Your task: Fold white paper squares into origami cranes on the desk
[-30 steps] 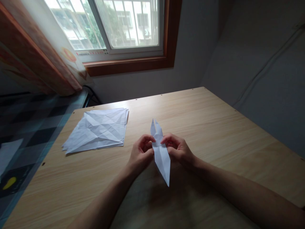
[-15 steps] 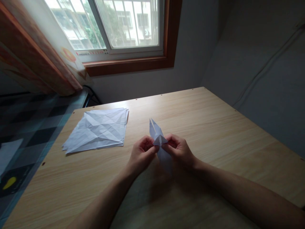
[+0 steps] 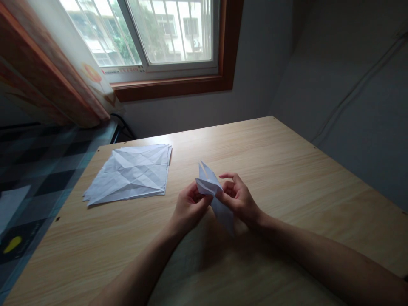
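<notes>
A piece of folded white paper is held up over the table between my two hands. It has a split pair of narrow points at the far end, a flap across the middle and a broad point toward me. My left hand pinches the paper's left side, thumb on the near face. My right hand has its thumb against the right side near the centre crease, its index finger raised off the paper. The other right fingers are curled partly behind the sheet.
A stack of creased white sheets lies on the wooden table to the left. Beyond the table's left edge is a checked cloth. A window with a curtain stands behind, and a cable hangs along the right wall.
The paper's middle flap has swung over to the left and now stands up above my left fingers. My right index finger has lifted from the paper. The stack has not moved.
</notes>
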Available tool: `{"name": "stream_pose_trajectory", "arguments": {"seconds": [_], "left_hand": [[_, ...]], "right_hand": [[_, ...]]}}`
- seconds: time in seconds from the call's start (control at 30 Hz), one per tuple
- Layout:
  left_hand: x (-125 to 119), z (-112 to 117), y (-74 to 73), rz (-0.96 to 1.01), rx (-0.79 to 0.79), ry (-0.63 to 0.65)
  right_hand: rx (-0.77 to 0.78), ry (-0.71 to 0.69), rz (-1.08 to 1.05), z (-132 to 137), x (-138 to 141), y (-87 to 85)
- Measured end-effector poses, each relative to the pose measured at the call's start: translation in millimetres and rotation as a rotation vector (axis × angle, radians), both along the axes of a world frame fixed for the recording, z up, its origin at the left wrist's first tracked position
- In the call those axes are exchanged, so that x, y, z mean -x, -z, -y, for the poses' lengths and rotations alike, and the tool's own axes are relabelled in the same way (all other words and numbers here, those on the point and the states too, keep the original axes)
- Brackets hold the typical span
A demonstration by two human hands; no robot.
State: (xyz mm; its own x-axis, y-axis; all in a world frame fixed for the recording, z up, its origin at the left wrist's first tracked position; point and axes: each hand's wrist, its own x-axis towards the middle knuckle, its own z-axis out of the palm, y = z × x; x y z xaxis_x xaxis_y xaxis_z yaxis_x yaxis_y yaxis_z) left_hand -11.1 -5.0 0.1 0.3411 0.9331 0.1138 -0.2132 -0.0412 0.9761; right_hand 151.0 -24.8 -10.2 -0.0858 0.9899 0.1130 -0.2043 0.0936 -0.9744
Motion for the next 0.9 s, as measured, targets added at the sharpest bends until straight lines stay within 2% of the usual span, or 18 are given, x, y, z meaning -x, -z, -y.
{"name": "stream_pose_trajectory", "arguments": {"seconds": [0.13, 0.27, 0.53, 0.73, 0.9], "left_hand": [[-0.1, 0.4, 3.1, -0.042, -0.032, -0.01], [0.9, 0.8, 5.1, -0.061, 0.009, -0.03], [1.9, 1.8, 6.7, -0.07, 0.066, -0.065], [1.0, 1.5, 8.9, -0.044, 0.078, -0.06], [0.6, 0.7, 8.7, -0.001, 0.108, -0.067]], "right_hand": [[-0.068, 0.036, 0.052, 0.3, -0.8, 2.7], [-0.086, 0.035, 0.143, 1.4, -1.8, 1.8], [0.042, 0.034, 0.049, 2.0, 1.0, -0.4], [0.03, 0.041, -0.023, 0.5, 2.2, 0.7], [0.056, -0.008, -0.052, -0.4, 1.7, 1.2]]}}
